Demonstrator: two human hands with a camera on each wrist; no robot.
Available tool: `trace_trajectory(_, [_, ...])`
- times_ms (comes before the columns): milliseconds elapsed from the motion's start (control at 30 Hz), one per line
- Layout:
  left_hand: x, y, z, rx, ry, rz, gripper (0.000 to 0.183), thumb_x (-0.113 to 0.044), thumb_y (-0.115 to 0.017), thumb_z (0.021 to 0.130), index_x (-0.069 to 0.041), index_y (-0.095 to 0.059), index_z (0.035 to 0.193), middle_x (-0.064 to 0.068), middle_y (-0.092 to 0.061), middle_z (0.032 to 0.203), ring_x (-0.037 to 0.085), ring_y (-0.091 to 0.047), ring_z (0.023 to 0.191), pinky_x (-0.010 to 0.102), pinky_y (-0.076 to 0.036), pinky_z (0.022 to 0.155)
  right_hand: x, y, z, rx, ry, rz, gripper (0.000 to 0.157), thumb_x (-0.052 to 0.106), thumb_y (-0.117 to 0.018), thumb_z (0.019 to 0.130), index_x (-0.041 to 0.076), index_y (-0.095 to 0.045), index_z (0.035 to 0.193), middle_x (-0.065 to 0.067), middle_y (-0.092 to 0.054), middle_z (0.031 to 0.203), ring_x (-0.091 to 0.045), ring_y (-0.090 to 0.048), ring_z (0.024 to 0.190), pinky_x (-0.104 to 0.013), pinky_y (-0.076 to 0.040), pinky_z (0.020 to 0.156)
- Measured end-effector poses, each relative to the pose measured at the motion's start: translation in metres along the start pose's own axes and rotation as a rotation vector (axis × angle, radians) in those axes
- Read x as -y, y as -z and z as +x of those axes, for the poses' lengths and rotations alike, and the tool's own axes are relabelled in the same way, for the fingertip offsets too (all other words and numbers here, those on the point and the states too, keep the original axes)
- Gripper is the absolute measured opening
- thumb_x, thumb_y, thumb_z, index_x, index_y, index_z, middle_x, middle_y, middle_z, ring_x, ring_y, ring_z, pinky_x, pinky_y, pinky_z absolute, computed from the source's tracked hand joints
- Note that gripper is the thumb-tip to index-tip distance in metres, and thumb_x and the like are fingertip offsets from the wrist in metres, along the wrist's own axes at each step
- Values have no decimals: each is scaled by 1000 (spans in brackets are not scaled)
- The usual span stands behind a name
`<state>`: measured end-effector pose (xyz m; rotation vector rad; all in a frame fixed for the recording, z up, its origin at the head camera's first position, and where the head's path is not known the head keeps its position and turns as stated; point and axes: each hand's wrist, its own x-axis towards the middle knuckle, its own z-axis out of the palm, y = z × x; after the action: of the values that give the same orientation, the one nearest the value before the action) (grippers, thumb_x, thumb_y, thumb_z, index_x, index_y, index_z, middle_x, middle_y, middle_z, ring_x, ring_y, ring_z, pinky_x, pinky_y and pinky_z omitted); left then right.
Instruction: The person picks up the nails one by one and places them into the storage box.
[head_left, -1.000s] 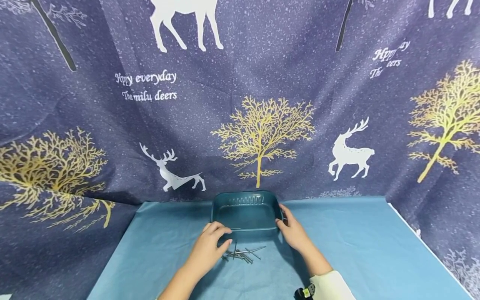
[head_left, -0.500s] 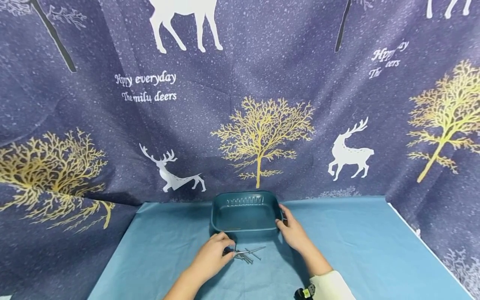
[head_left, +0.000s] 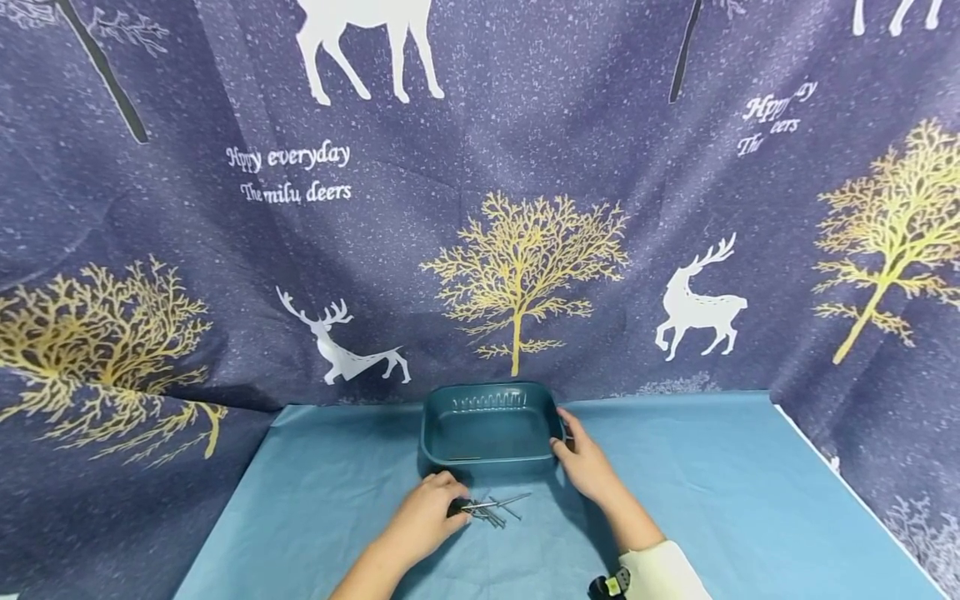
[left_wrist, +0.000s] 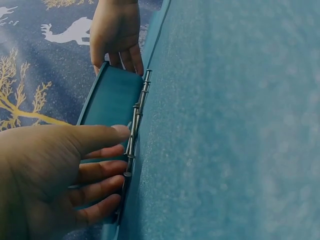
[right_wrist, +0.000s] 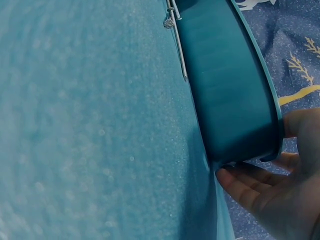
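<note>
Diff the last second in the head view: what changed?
The left hand moved from the near rim of the teal tray back toward the person, and its fingers are now around the left end of the nails. No firm grip on a nail shows yet. Unchanged: the right hand holding the tray's right end, and the tray's place.

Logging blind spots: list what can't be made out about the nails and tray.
How many nails: head view, the left hand covers part; left wrist view, they overlap.
Remaining nails, right wrist view: cut off by the top edge.
Outer back of the tray, head view: hidden by the tray itself.
</note>
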<state>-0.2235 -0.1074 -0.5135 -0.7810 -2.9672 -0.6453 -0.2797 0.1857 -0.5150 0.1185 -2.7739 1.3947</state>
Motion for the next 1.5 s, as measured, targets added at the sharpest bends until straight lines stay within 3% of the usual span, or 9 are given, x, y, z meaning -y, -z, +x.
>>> trace_trajectory(533, [2, -2, 0, -34, -14, 1, 9, -22, -81, 85, -21, -75, 91, -10, -60, 92, 9, -53, 83, 29, -50, 74, 3, 1, 0, 0, 4, -8, 61, 24, -52, 106, 12, -27, 160, -34, -44, 149, -45, -57, 128, -63, -43, 106])
trace_trajectory(933, [3, -3, -1, -81, -56, 16, 10, -21, -81, 86, -23, -71, 84, -13, -57, 85, 6, -51, 80, 27, -48, 72, 1, 1, 0, -8, 7, -6, 60, 23, -52, 105, 13, -29, 159, -36, -45, 147, -45, -58, 127, -62, -44, 106])
trace_trajectory(1167, [2, -4, -1, -104, -42, 19, 10, -18, -79, 87, -21, -70, 84, -13, -56, 84, 5, -50, 78, 27, -48, 72, 0, 2, 0, -1, 5, -7, 60, 24, -52, 106, 13, -28, 160, -35, -45, 148, -44, -59, 126, -62, -45, 104])
trace_trajectory(1500, [0, -3, -1, -85, -27, 5, 8, -16, -72, 93, -20, -68, 87, -12, -54, 84, 4, -46, 75, 26, -45, 68, 0, 1, 0, 0, 5, 5, 60, 24, -52, 105, 13, -28, 160, -35, -45, 148, -44, -59, 127, -63, -43, 106])
